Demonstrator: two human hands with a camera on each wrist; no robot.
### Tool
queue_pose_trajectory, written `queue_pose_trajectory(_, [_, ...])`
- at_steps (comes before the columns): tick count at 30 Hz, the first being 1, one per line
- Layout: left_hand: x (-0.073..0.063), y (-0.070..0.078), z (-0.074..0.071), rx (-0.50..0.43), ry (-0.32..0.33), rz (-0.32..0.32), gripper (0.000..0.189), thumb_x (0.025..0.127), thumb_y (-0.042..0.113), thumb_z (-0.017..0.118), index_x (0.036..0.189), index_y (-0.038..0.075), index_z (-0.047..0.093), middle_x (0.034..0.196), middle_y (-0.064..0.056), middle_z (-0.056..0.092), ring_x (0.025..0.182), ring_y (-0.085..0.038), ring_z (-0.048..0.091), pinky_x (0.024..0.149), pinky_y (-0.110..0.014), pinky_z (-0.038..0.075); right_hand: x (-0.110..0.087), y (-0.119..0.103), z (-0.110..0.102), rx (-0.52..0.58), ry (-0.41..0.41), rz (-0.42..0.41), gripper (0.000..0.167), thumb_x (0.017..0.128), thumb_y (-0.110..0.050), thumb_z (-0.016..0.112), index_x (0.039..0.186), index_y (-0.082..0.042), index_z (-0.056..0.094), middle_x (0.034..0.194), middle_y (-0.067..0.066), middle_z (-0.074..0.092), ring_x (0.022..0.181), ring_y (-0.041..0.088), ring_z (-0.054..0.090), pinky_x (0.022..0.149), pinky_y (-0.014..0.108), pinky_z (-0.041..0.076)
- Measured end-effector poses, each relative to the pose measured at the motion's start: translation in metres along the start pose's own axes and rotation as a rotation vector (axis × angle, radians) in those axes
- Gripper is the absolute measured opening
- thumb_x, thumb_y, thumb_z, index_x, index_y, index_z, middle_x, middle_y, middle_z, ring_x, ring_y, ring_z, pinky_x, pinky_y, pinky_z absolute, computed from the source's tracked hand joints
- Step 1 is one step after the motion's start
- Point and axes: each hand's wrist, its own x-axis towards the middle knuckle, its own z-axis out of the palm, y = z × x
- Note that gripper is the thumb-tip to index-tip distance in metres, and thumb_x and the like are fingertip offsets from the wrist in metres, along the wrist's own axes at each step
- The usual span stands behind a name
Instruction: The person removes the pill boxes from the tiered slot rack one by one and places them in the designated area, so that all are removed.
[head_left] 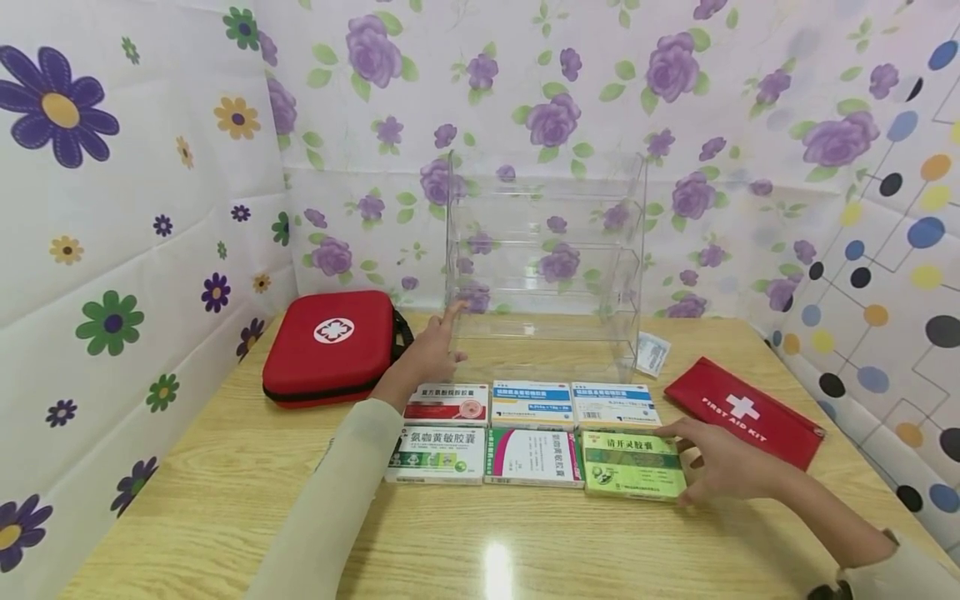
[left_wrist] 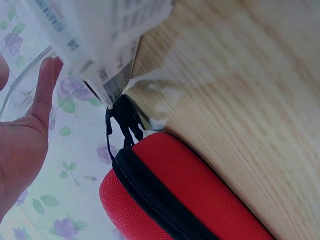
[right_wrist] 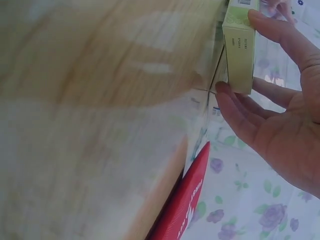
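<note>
At the front right of two rows of medicine boxes is a green-and-yellow medicine box (head_left: 633, 468). My right hand (head_left: 731, 461) pinches its right end, thumb on one side and fingers on the other; the right wrist view shows this end of the green box (right_wrist: 240, 62) between them. My left hand (head_left: 426, 357) reaches past the boxes to the lower left edge of a clear acrylic rack (head_left: 543, 327), fingers extended at the edge. Below that hand lies a white-and-red box (head_left: 442, 408). Two blue-and-white boxes (head_left: 532, 404) continue the back row.
A red zipped first aid case (head_left: 330, 354) sits left of the rack. On the right lies a red first aid pouch (head_left: 750, 408), with a small clear packet (head_left: 652, 353) behind it. Left of the green box are a magenta-striped box (head_left: 525, 458) and a white-and-green box (head_left: 442, 454).
</note>
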Motion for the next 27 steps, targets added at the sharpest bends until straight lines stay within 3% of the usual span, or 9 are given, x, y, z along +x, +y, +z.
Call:
queue_pose_trajectory(7, [-0.001,0.0,-0.001,0.005,0.001,0.014,0.088,0.095,0.016,0.067,0.153,0.039,0.006,0.132,-0.025,0.04,0.069,-0.028,0.055,0.066,-0.039,0.049,0.001,0.003,-0.002,0.008,-0.017,-0.017,0.087,0.068,-0.031,0.091,0.14,-0.005,0.05,0.136,0.014,0.055,0.118,0.037,0.056,0.085,0.038,0.055])
queue_pose_trajectory(17, [-0.001,-0.001,0.0,-0.022,-0.01,0.024,0.088,0.096,0.015,0.066,0.154,0.041,0.005,0.136,-0.028,0.038,0.058,-0.024,0.049,0.056,-0.036,0.044,0.003,0.011,-0.001,0.05,0.004,-0.04,0.082,0.07,-0.032,0.09,0.136,-0.003,0.053,0.136,0.018,0.055,0.119,0.041,0.057,0.085,0.037,0.055])
queue_pose_trajectory(23, [-0.002,0.0,-0.002,0.007,0.003,0.029,0.092,0.094,0.017,0.069,0.154,0.041,0.003,0.134,-0.025,0.042,0.071,-0.027,0.057,0.071,-0.042,0.051,0.003,0.008,-0.005,0.054,0.025,-0.039,0.079,0.07,-0.032,0.09,0.134,-0.001,0.055,0.132,0.018,0.058,0.115,0.038,0.061,0.083,0.036,0.056])
queue_pose_trajectory(27, [-0.005,0.001,-0.005,0.052,0.008,0.042,0.095,0.093,0.021,0.071,0.156,0.041,0.002,0.134,-0.022,0.048,0.08,-0.027,0.06,0.08,-0.046,0.053,0.005,0.005,-0.014,0.04,0.087,-0.058,0.075,0.074,-0.031,0.088,0.133,0.002,0.054,0.126,0.019,0.06,0.108,0.035,0.064,0.078,0.033,0.057])
